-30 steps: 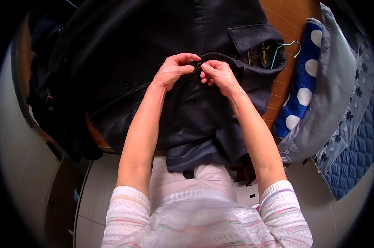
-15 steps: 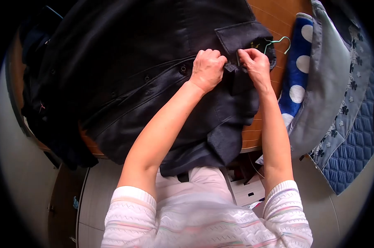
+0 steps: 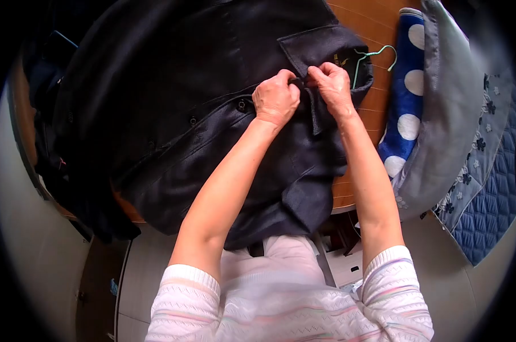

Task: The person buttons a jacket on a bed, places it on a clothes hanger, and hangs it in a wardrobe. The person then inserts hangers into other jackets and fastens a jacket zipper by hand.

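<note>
A black jacket (image 3: 223, 51) lies spread over the wooden table, its collar toward the right. A light green hanger (image 3: 390, 51) sits inside the neck, with its hook poking out past the collar. My left hand (image 3: 276, 98) is closed on the jacket's front edge, just below the collar. Close beside it, my right hand (image 3: 331, 85) pinches the fabric at the collar's lower corner. Both sets of fingertips hide the exact spot they grip. Dark buttons (image 3: 242, 105) run along the front, left of my left hand.
Brown wooden tabletop (image 3: 363, 23) shows at the right. A blue roll with white dots (image 3: 409, 82) lies there, next to grey cloth (image 3: 451, 102) and a blue quilted cover (image 3: 480, 211) hanging over the side. More dark clothing (image 3: 92, 199) is heaped at the left.
My hands have drawn closer together. The right hand has shifted left to the collar corner, and the fabric there has moved with the hands.
</note>
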{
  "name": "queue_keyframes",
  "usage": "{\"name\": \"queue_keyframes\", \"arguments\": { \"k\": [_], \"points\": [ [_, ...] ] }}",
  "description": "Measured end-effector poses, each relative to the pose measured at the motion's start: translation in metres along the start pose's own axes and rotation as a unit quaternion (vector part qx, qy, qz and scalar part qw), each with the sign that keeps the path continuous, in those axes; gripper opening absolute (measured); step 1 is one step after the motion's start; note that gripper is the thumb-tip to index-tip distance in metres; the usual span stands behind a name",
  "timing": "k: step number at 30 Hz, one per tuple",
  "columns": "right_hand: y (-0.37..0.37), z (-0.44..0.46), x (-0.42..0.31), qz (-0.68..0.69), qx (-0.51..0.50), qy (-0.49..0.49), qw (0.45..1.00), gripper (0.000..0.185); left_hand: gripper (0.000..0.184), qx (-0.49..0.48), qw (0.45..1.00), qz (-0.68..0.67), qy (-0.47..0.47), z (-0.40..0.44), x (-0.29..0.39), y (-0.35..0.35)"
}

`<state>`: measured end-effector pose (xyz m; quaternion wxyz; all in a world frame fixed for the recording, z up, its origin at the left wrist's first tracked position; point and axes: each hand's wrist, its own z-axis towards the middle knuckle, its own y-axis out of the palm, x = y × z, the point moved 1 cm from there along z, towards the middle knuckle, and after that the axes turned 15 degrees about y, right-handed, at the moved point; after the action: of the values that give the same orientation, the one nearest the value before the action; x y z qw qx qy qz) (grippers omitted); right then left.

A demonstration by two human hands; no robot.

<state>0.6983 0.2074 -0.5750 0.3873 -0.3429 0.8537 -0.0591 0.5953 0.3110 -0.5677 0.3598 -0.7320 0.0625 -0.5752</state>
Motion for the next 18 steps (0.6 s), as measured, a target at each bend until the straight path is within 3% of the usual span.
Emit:
{"name": "queue_keyframes", "arguments": {
  "k": [1, 5, 9, 18],
  "points": [
    [0.0, -0.002, 0.002, 0.032, -0.01, 0.0, 0.999, 0.021, 0.019, -0.023, 0.999, 0.008, -0.028, 0.002, 0.0, 0.0],
    [-0.003, -0.005, 0.006, 0.071, -0.045, 0.002, 0.996, 0.018, 0.02, -0.035, 0.997, 0.004, 0.068, 0.004, -0.007, 0.0],
    [-0.005, -0.007, 0.005, 0.091, -0.07, 0.021, 0.993, 0.016, 0.02, -0.053, 0.995, 0.053, 0.066, 0.004, 0.001, 0.001],
    [-0.005, -0.021, 0.013, 0.034, -0.04, -0.028, 0.998, 0.017, 0.012, -0.062, 0.989, 0.086, 0.103, 0.003, 0.012, 0.008]
  ]
}}
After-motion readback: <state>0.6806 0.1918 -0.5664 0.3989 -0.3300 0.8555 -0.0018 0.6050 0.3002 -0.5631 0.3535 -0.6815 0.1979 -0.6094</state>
